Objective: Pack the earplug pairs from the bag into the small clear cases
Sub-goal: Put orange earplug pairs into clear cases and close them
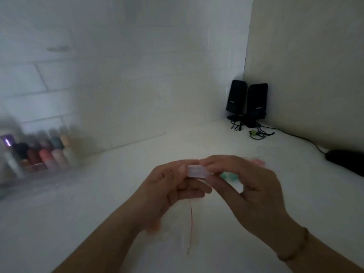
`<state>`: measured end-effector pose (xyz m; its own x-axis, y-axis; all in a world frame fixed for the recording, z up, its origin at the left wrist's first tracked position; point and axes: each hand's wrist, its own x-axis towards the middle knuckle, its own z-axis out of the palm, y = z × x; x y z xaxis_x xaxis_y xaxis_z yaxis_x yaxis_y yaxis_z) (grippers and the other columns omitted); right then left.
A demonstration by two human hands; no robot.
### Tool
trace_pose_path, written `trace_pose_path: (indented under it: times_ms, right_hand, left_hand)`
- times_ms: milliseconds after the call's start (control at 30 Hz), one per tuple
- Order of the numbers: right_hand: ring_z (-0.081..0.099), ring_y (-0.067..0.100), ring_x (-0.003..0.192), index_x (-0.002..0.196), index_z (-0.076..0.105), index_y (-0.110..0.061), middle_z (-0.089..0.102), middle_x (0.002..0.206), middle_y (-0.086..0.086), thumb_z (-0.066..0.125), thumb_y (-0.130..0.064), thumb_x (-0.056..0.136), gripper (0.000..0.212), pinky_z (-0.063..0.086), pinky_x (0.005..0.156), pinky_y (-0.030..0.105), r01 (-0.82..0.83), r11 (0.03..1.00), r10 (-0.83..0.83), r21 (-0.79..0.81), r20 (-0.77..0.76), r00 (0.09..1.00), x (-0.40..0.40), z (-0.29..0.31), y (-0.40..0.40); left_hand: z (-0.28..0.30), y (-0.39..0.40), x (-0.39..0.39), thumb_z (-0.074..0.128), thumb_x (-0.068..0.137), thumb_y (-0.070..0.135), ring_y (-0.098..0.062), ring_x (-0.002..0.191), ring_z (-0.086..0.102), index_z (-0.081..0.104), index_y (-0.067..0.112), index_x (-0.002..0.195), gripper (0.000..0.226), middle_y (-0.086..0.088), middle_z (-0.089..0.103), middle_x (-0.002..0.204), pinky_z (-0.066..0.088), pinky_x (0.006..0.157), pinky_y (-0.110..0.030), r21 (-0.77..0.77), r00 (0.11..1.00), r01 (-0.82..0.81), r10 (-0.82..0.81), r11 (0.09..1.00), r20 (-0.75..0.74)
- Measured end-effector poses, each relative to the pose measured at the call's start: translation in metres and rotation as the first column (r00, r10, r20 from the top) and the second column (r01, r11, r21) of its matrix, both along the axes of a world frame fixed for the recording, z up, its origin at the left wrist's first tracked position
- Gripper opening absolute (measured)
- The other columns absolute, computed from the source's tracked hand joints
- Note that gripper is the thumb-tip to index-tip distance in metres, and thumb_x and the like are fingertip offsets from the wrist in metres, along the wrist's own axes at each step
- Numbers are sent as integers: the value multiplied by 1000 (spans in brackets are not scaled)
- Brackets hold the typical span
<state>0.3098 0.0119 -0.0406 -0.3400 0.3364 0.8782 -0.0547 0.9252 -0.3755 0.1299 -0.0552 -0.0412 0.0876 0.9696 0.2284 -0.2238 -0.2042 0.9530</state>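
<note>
Both hands are working one small clear case (199,171) mid-air above the white table (78,223): left hand (167,190) and right hand (246,184) pinching its ends. The bag w/ red strip (187,229) is dangling under the left hand. Green and pink earplugs (226,176) are lying loose just behind, so packing's prob still far from done. Case contents too blurry to tell.

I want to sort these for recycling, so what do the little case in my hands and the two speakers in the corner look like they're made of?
The small case, pinched between both hands, looks like clear, slightly frosted plastic: light passes through it. The speakers look like black plastic with a dull sheen, though blur leaves that open.
</note>
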Motion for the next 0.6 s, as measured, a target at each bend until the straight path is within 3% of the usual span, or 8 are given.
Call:
trace_pose_path:
  times_ms: [100,233,333,600]
  right_hand:
    - [67,7,101,93,66,-14,71,105,-7,69,-7,84,12,48,86,16,-47,999,47,-5,-14,999,1,1,-1]
    - [66,12,100,92,66,-11,68,104,-5,69,-15,83,11,50,87,26,15,998,-17,54,37,999,4,4,2]
    - [68,12,99,93,66,-13,70,103,-3,67,-20,85,11,54,84,28,-6,1000,7,-12,29,1000,5,2,1]
    - [67,1,89,74,68,-8,71,95,-8,62,-20,84,17,50,78,13,144,989,-139,-24,140,980,5,1,2]
  left_hand:
    - [1,0,-1,60,91,42,-29,101,68,64,6,123,48,-17,69,113,55,86,-33,11,990,134,-134,991,37]
    - [2,1,0,68,86,35,-26,102,70,69,11,117,39,-17,72,108,56,82,-28,16,987,98,-99,995,130]
    - [0,0,0,70,85,27,-28,99,70,69,9,113,33,-18,71,107,56,79,-27,8,982,73,-73,997,174]
    - [-4,1,5,63,83,26,-29,98,71,67,14,113,32,-19,71,107,56,80,-30,-7,992,-14,15,1000,123]
